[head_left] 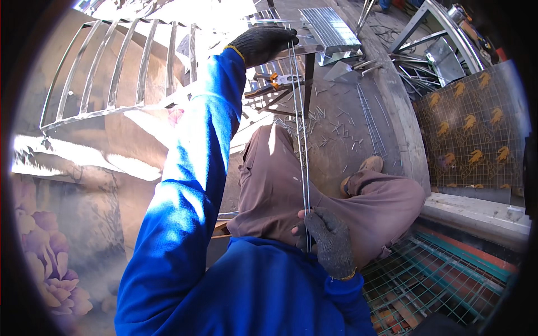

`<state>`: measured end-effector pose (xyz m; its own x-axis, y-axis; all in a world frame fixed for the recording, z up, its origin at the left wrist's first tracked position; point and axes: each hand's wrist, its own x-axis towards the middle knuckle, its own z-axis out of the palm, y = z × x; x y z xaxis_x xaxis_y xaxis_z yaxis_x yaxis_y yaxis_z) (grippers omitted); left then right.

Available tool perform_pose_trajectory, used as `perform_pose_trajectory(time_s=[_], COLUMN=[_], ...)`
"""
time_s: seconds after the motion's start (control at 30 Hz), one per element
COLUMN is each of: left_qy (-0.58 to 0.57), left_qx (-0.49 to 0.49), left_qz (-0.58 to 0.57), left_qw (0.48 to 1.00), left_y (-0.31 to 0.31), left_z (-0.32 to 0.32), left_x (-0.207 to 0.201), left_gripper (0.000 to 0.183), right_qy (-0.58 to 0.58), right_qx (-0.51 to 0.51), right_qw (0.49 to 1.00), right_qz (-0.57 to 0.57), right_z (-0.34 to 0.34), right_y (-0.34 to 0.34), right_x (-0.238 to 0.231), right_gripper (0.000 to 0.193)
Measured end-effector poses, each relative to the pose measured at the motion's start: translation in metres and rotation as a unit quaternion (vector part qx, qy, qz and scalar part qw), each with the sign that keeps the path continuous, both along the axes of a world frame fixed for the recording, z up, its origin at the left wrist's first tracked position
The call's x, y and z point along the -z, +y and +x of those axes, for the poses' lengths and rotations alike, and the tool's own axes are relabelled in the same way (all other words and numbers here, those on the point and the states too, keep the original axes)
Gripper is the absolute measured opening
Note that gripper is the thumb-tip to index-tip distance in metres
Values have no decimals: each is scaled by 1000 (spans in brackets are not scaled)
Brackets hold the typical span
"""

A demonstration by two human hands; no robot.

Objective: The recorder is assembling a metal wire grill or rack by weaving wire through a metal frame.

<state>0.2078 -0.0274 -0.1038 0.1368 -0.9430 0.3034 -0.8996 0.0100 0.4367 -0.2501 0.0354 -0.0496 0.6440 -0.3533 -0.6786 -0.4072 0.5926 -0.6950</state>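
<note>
A few long, thin metal rods (301, 140) run lengthwise in front of my body, over my lap. At their far end my left hand (262, 45), in a dark knitted glove with its arm stretched out, is closed on them by the metal stand. My right hand (329, 238), in a grey glove, grips their near end close to my waist, and some of its fingertips show bare. Pliers (280, 80) with orange and black handles lie on the stand (310, 73) just nearer than my left hand. The rods cross in front of the pliers' jaws.
Short cut metal pieces (333, 126) litter the floor, beside a ladder-like wire piece (370, 120). A barred metal frame (117, 67) stands at left. Ridged metal sheets (329, 28), a patterned board (471, 126) and green wire mesh (437, 274) are on the right.
</note>
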Motion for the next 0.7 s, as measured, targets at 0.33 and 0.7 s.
perform_pose_trajectory(time_s=[0.33, 0.7], left_qy=[-31, -119], left_qx=[16, 46], left_qz=[-30, -83], left_qw=[999, 988], left_y=[-5, -24], left_z=[6, -7], left_x=[11, 10], left_gripper=[32, 30], right_qy=[14, 16], right_qx=[1, 3], right_qw=[1000, 1000], right_qz=[12, -7], right_z=[1, -1], right_y=[-1, -4], right_x=[2, 9], right_gripper=[25, 25])
